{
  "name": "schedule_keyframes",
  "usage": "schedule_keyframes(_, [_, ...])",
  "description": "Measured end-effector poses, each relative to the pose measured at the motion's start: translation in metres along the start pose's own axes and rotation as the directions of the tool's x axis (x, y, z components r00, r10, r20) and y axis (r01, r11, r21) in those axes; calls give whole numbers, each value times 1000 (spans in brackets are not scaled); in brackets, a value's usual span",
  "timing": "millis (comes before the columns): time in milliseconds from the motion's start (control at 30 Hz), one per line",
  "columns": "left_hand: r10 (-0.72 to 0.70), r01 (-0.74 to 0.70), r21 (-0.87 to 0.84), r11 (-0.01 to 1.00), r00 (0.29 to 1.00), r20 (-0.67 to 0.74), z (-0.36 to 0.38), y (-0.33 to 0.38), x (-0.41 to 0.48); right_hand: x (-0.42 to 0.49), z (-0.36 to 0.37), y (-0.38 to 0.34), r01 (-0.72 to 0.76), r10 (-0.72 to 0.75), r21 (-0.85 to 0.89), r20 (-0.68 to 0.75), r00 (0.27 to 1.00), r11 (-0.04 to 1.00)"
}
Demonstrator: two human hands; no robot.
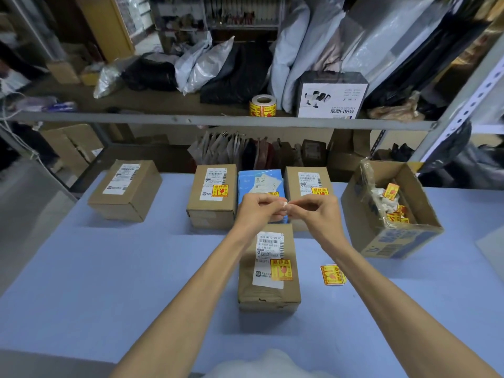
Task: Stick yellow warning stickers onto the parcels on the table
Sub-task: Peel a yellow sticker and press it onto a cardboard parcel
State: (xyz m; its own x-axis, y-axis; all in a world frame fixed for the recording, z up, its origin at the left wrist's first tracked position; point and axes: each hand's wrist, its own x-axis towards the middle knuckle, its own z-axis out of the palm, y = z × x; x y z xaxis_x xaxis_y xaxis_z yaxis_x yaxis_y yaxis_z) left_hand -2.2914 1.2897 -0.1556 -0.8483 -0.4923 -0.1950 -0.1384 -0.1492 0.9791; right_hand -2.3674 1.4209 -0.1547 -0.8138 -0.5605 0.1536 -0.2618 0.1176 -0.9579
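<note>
My left hand point(257, 210) and my right hand point(316, 211) meet above the blue parcel point(255, 184), both pinching one small sticker point(285, 205) of which only a white bit shows. The near brown parcel point(268, 293) carries a yellow warning sticker point(281, 270) on its label. Two brown parcels, one left point(211, 211) and one right point(293, 184) of the blue one, also bear yellow stickers. The far-left brown parcel point(125, 189) has only a white label. A loose yellow sticker point(332, 274) lies on the blue table point(109, 268).
An open cardboard box point(392, 211) with crumpled backing paper and yellow stickers stands at the right. A roll of yellow stickers point(263, 105) sits on the metal shelf point(218, 120) behind, among bagged goods and a white-fronted box point(331, 95).
</note>
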Motion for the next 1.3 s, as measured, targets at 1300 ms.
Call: schedule_keyframes(1300, [294, -337, 257, 906, 937, 191, 181, 3, 35, -4, -154, 28, -130, 156, 92, -410, 899, 987])
